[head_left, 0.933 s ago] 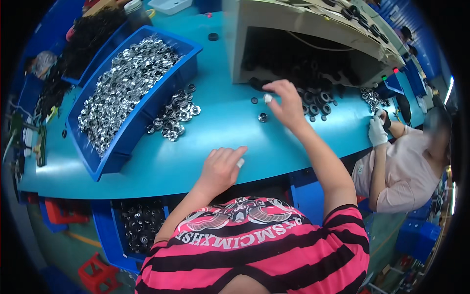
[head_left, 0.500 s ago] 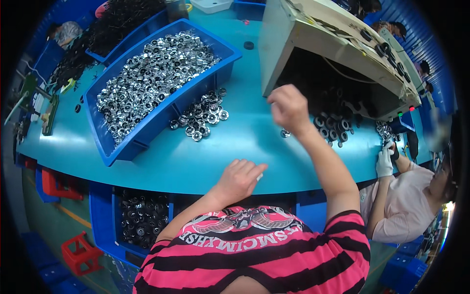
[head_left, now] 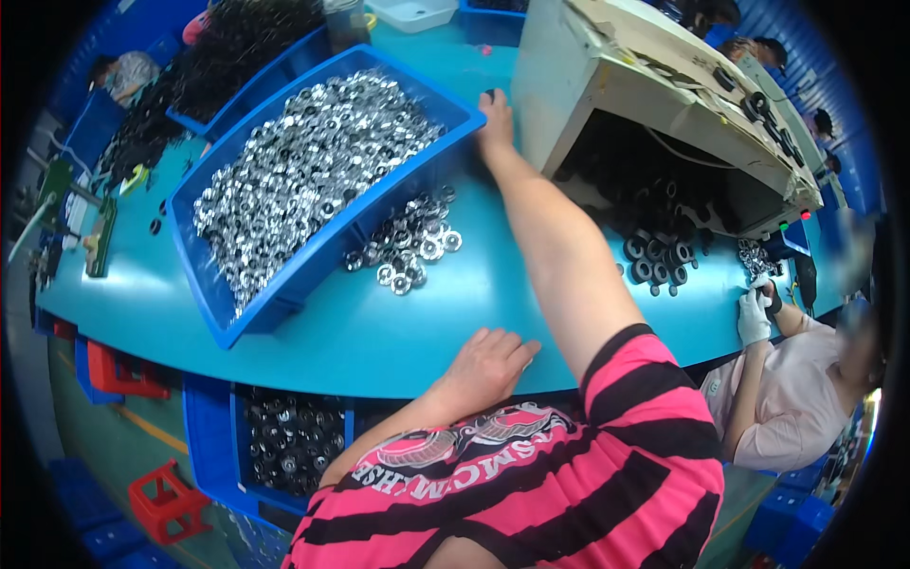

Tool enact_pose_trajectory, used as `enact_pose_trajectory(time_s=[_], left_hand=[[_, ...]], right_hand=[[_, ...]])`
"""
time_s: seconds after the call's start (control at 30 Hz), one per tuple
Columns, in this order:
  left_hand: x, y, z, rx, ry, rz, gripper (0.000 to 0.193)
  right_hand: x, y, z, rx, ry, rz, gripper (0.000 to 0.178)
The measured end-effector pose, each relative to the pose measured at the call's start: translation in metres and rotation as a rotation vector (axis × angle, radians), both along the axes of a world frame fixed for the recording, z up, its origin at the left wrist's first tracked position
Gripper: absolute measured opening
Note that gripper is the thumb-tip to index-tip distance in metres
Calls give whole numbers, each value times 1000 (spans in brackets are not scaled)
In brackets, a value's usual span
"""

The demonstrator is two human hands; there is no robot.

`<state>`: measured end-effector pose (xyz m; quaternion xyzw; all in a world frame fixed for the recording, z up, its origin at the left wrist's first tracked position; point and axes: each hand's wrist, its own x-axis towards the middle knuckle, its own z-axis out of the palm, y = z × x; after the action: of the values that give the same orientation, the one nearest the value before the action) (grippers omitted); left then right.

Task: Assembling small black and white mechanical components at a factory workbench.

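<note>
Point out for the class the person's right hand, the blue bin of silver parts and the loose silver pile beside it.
Right hand (head_left: 495, 128), head view: back of the hand.
Blue bin (head_left: 454, 113), head view: inner wall, right end.
Loose silver pile (head_left: 409, 257), head view: middle of the pile.

The right arm (head_left: 564, 251) stretches forward, nearly straight, right hand (head_left: 495, 123) farthest out; left hand (head_left: 488, 365) loosely curled close before the torso (head_left: 531, 488).

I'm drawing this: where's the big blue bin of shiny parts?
In the head view, the blue bin stands left of centre on the turquoise table, with loose shiny parts along its right side and the right hand near its far right corner.
</note>
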<state>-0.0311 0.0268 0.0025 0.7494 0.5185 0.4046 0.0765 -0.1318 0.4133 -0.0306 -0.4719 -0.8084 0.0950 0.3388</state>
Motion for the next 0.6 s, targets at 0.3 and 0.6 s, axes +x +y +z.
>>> enact_pose_trajectory(time_s=[0.3,0.6], left_hand=[[-5,-2,-1,-103,34,-42,24],[-2,-1,3,-63,-26,-25,23]], right_hand=[[-8,1,3,-1,-185,-110,31],[44,-89,21,-8,-220,84,25]])
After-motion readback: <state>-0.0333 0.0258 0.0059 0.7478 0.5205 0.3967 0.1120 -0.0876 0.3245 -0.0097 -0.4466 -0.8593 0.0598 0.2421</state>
